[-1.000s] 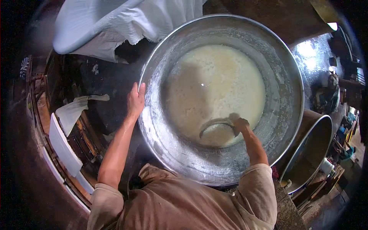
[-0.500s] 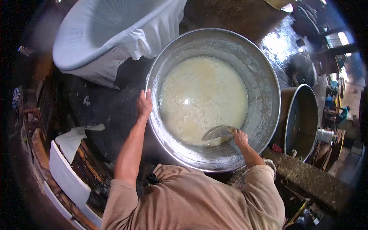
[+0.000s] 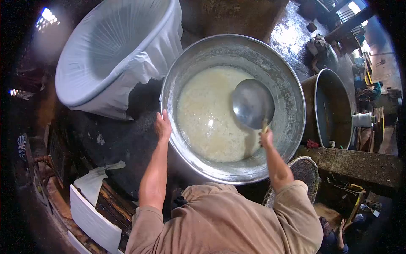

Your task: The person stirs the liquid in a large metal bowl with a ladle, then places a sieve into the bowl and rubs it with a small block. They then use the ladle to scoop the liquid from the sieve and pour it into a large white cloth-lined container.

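Note:
A wide metal vat (image 3: pixel 289 101) stands in front of me, holding a pale, creamy liquid (image 3: pixel 209 110) with lumps and some foam on it. At the vat's left rim is my left hand (image 3: pixel 163 125), its fingers closed on the edge. My right hand (image 3: pixel 266 138) grips the short handle of a large, round metal ladle (image 3: pixel 253 103). The ladle's shiny bowl is tilted above the right part of the liquid, inside the rim, and casts a shadow below it.
A big tub lined with white cloth (image 3: pixel 141 63) stands at the upper left. Right of the vat is another large metal vessel (image 3: pixel 316 106). A woven basket (image 3: pixel 311 175) sits by my right elbow, and a white-sided board (image 3: pixel 95 218) lies lower left. Other people are visible at right.
The ladle has come up out of the liquid and swung away from me, its round bowl now showing whole. My left hand stays on the rim. The view has shifted slightly.

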`<state>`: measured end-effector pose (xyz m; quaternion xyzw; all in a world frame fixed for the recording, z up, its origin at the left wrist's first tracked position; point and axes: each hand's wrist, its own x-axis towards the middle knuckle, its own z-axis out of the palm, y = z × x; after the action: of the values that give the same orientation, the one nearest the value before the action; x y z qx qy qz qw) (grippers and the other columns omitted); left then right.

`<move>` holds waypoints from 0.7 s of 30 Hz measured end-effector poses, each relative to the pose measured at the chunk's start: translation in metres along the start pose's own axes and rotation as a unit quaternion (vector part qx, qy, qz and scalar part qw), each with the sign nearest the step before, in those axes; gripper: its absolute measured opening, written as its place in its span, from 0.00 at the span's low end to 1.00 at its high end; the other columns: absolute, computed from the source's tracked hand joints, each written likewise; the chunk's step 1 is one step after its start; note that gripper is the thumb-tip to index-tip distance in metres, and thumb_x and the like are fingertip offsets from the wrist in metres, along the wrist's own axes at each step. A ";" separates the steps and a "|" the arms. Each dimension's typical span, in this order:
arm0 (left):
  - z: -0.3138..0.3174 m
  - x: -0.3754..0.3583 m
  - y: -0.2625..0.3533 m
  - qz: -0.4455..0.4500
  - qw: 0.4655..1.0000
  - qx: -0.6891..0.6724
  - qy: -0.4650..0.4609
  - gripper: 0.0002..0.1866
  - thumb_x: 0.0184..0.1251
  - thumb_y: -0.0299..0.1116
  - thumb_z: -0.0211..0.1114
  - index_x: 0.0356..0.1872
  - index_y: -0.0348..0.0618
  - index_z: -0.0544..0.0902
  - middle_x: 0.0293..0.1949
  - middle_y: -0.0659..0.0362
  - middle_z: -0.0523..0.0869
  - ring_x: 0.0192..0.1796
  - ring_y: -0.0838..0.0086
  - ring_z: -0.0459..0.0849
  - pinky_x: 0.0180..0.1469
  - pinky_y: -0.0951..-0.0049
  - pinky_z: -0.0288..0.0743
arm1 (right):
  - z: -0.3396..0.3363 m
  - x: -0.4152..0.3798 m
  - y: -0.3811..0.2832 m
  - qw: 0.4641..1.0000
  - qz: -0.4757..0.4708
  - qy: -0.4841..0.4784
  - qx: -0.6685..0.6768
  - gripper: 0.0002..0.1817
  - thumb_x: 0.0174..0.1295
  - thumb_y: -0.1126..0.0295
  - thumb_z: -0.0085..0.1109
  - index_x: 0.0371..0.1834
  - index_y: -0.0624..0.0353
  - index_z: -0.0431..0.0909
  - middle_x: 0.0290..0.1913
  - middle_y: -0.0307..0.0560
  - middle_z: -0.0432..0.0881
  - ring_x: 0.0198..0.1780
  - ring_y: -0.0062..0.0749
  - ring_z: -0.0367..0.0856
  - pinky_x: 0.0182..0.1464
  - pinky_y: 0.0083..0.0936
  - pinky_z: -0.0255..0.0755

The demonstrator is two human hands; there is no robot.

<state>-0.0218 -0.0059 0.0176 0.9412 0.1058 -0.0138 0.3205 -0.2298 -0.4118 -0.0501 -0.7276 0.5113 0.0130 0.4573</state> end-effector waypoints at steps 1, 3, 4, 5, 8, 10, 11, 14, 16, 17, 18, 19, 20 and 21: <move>0.002 0.000 -0.001 0.002 1.000 0.002 0.008 0.27 0.65 0.53 0.39 0.40 0.35 0.70 0.35 0.36 0.78 0.41 0.41 0.75 0.43 0.50 0.65 | 0.025 0.001 0.012 0.997 0.046 -0.063 0.023 0.10 0.51 0.70 0.53 0.38 0.55 0.69 0.22 0.40 0.71 0.21 0.25 0.69 0.20 0.30 0.69; -0.001 0.000 0.003 -0.009 1.000 0.012 -0.005 0.28 0.65 0.53 0.39 0.42 0.33 0.71 0.37 0.35 0.77 0.42 0.42 0.74 0.45 0.51 0.65 | 0.088 -0.006 0.034 0.989 0.087 -0.105 0.063 0.06 0.54 0.69 0.51 0.33 0.57 0.69 0.20 0.39 0.70 0.18 0.25 0.68 0.17 0.25 0.67; 0.000 0.001 0.004 -0.004 1.000 0.015 -0.003 0.28 0.65 0.53 0.39 0.42 0.33 0.71 0.37 0.35 0.77 0.42 0.42 0.74 0.45 0.51 0.65 | 0.096 -0.034 0.010 0.907 0.209 -0.226 0.287 0.03 0.54 0.71 0.50 0.29 0.57 0.68 0.20 0.39 0.70 0.16 0.24 0.68 0.15 0.20 0.65; 0.001 0.003 0.003 -0.009 1.000 0.017 -0.011 0.28 0.65 0.53 0.39 0.44 0.33 0.71 0.38 0.35 0.77 0.43 0.42 0.74 0.46 0.52 0.65 | 0.119 -0.039 0.022 0.854 0.250 -0.282 0.359 0.03 0.55 0.71 0.49 0.28 0.57 0.68 0.19 0.39 0.70 0.16 0.23 0.68 0.14 0.18 0.65; 0.002 0.004 0.001 -0.014 0.999 0.034 -0.025 0.29 0.64 0.53 0.40 0.46 0.31 0.71 0.41 0.36 0.76 0.45 0.43 0.74 0.47 0.53 0.65 | 0.153 -0.079 -0.029 0.767 0.335 -0.360 0.411 0.05 0.57 0.71 0.47 0.25 0.59 0.66 0.18 0.38 0.68 0.17 0.19 0.68 0.14 0.12 0.65; 0.002 0.003 0.004 -0.026 0.999 0.042 -0.018 0.29 0.65 0.53 0.40 0.46 0.31 0.70 0.40 0.36 0.76 0.45 0.43 0.74 0.47 0.52 0.65 | 0.195 -0.079 -0.019 0.574 0.427 -0.444 0.539 0.06 0.57 0.71 0.46 0.25 0.61 0.65 0.17 0.37 0.67 0.17 0.18 0.68 0.15 0.13 0.67; 0.001 0.003 0.006 -0.024 0.998 0.053 -0.016 0.28 0.65 0.52 0.39 0.44 0.31 0.71 0.39 0.36 0.76 0.44 0.42 0.74 0.46 0.51 0.65 | 0.205 -0.082 -0.023 0.543 0.442 -0.459 0.547 0.07 0.58 0.71 0.46 0.25 0.62 0.64 0.18 0.38 0.67 0.17 0.18 0.68 0.15 0.13 0.67; -0.002 -0.001 0.017 -0.001 0.998 0.068 -0.010 0.26 0.66 0.50 0.40 0.40 0.31 0.71 0.37 0.35 0.77 0.42 0.41 0.73 0.44 0.50 0.65 | 0.229 -0.084 -0.038 0.485 0.477 -0.457 0.573 0.08 0.56 0.71 0.47 0.24 0.63 0.63 0.18 0.40 0.66 0.15 0.21 0.66 0.15 0.15 0.65; 0.001 0.000 0.014 0.004 0.997 0.082 -0.002 0.25 0.66 0.48 0.40 0.37 0.31 0.72 0.35 0.35 0.77 0.41 0.41 0.74 0.42 0.50 0.65 | 0.241 -0.079 -0.037 0.422 0.467 -0.485 0.607 0.08 0.58 0.70 0.46 0.26 0.63 0.63 0.20 0.39 0.67 0.18 0.19 0.68 0.18 0.14 0.69; 0.000 0.000 0.018 -0.001 0.997 0.079 -0.008 0.25 0.66 0.48 0.40 0.37 0.31 0.72 0.35 0.35 0.77 0.41 0.41 0.74 0.42 0.50 0.65 | 0.243 -0.077 -0.040 0.431 0.459 -0.470 0.619 0.08 0.58 0.71 0.46 0.25 0.63 0.63 0.20 0.39 0.67 0.18 0.19 0.68 0.17 0.14 0.68; -0.001 0.001 0.021 -0.007 0.997 0.076 -0.013 0.25 0.66 0.48 0.40 0.37 0.32 0.72 0.35 0.36 0.77 0.41 0.41 0.74 0.42 0.50 0.65 | 0.242 -0.074 -0.041 0.425 0.461 -0.469 0.622 0.08 0.58 0.71 0.46 0.25 0.63 0.63 0.20 0.39 0.67 0.18 0.19 0.68 0.17 0.14 0.68; -0.001 -0.002 0.024 -0.020 0.997 0.079 -0.011 0.25 0.66 0.49 0.40 0.38 0.32 0.72 0.36 0.36 0.77 0.41 0.42 0.74 0.43 0.51 0.65 | 0.242 -0.071 -0.042 0.413 0.461 -0.463 0.635 0.08 0.58 0.71 0.46 0.26 0.63 0.63 0.20 0.39 0.67 0.17 0.19 0.67 0.17 0.14 0.68; 0.001 -0.001 0.023 -0.020 0.996 0.084 -0.013 0.25 0.66 0.49 0.40 0.38 0.32 0.72 0.36 0.36 0.77 0.41 0.42 0.74 0.43 0.51 0.65 | 0.243 -0.068 -0.039 0.401 0.462 -0.456 0.647 0.08 0.58 0.71 0.46 0.26 0.63 0.63 0.19 0.39 0.66 0.17 0.19 0.67 0.16 0.14 0.67; 0.002 -0.001 0.020 -0.021 0.996 0.089 -0.004 0.25 0.66 0.49 0.39 0.39 0.32 0.72 0.36 0.37 0.77 0.42 0.42 0.74 0.44 0.52 0.64 | 0.244 -0.065 -0.035 0.396 0.465 -0.454 0.649 0.08 0.58 0.71 0.46 0.26 0.63 0.63 0.19 0.39 0.66 0.17 0.19 0.67 0.16 0.14 0.67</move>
<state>-0.0183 -0.0229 0.0283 0.9636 0.1231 -0.0337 0.2351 -0.1250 -0.1965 -0.1379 0.2521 0.3415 0.2163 0.8792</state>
